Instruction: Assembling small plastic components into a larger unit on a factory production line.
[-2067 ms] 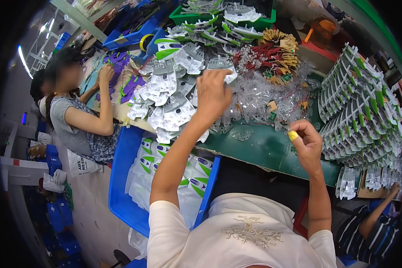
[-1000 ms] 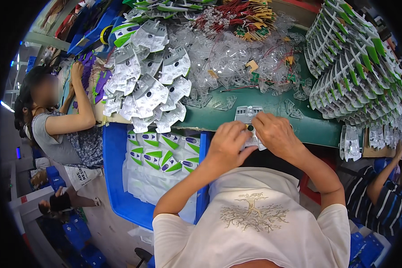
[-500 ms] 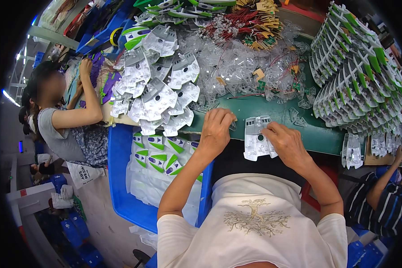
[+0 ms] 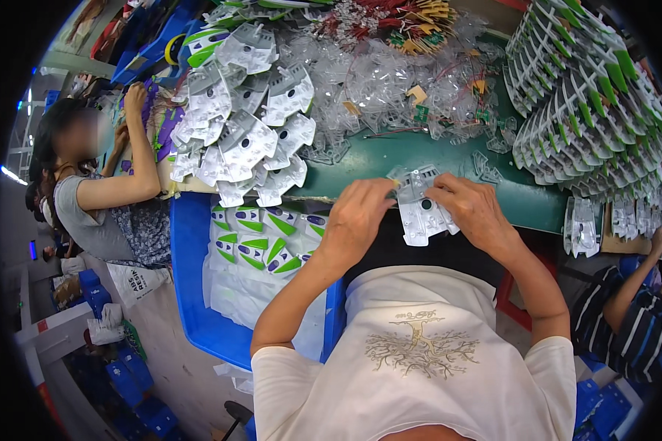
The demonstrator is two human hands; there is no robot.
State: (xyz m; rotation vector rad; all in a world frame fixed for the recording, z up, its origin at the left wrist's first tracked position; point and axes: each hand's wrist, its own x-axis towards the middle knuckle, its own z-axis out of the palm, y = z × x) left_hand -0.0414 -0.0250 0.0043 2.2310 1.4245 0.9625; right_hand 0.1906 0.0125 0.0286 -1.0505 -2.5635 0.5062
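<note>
Blister pack: clear plastic, dark round spot near its top; held between both hands just over the near edge of the counter, in front of the white shirt.
Left hand: closed on the pack's left edge, fingertips pinching it near the top corner.
Right hand: closed on the pack's right edge, thumb and fingers gripping the upper part.
Counter: green top, strewn with loose clear plastic shells along the far side.
Pile of blister packs: overlapping heap at left of the counter, well apart from the hands, several hanging over the near edge.
Stacked carded packs: white and green, fanned in rows at right of the counter.
Small wired parts: red and yellow, at the far edge beyond the clear shells.
Blue bin: below the counter at left, holding white and green packaged cards.
Co-worker at left: seated, grey top, arm raised to the counter's left end.
Second co-worker: lower right, striped sleeve, hand reaching up toward the counter edge.
</note>
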